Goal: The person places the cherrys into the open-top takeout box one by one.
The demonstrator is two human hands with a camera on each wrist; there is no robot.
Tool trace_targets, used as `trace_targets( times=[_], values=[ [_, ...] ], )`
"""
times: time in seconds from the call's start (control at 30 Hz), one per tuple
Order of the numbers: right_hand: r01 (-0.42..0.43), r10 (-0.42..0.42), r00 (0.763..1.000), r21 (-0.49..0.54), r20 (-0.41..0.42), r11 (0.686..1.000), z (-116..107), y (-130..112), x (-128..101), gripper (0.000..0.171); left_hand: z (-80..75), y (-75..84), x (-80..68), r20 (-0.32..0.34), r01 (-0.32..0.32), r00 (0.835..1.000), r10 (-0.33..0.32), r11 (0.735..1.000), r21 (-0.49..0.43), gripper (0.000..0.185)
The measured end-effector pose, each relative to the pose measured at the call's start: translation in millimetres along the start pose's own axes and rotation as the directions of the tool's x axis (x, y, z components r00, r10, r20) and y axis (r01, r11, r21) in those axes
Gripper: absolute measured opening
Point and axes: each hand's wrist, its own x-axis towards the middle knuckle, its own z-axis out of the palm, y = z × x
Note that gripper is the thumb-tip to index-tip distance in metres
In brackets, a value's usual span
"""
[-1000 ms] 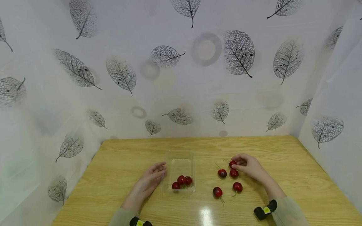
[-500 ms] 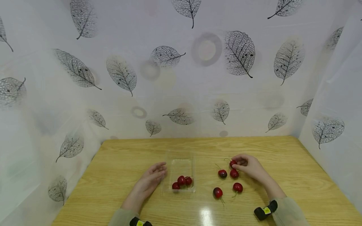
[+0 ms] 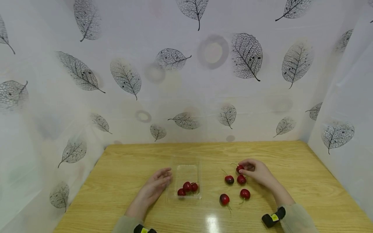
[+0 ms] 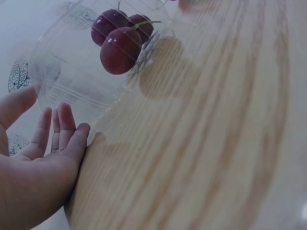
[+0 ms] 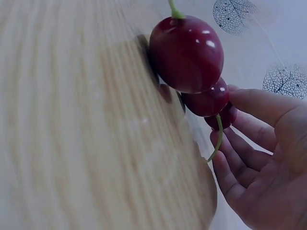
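From the head view, the left hand (image 3: 154,186) lies flat and relaxed against a clear tray (image 3: 186,168) holding three cherries (image 3: 186,186), while the right hand (image 3: 257,171) pinches a cherry (image 3: 240,168) on the table (image 3: 131,161), with four more (image 3: 229,179) beside it. The left wrist view shows straight fingers (image 4: 67,136) at the tray (image 4: 72,81) wall. In the right wrist view, curled fingers (image 5: 254,103) touch the farthest cherry (image 5: 225,117).

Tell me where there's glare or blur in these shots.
Head view: a lamp glares on the table near the cherries. Left wrist view: the tray is sharp, the wood grain smeared. Right wrist view: the nearest cherry shows highlights; the table is blurred.
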Motion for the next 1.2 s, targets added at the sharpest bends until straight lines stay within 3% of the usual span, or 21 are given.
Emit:
trace_targets(
  times=[0.73,1.2],
  values=[
    [-0.015,0.015,1.000,0.025,-0.004,1.000,5.6,-14.3,5.7,0.033,-0.4,-0.9,-0.1,-0.010,0.006,1.000,-0.006,1.000,-0.004,0.051],
    [0.040,-0.040,0.999,0.091,-0.003,0.995,22.5,-35.1,16.2,0.032,0.4,0.9,-0.6,-0.005,-0.001,1.000,0.001,1.000,0.008,0.049]
  ],
)
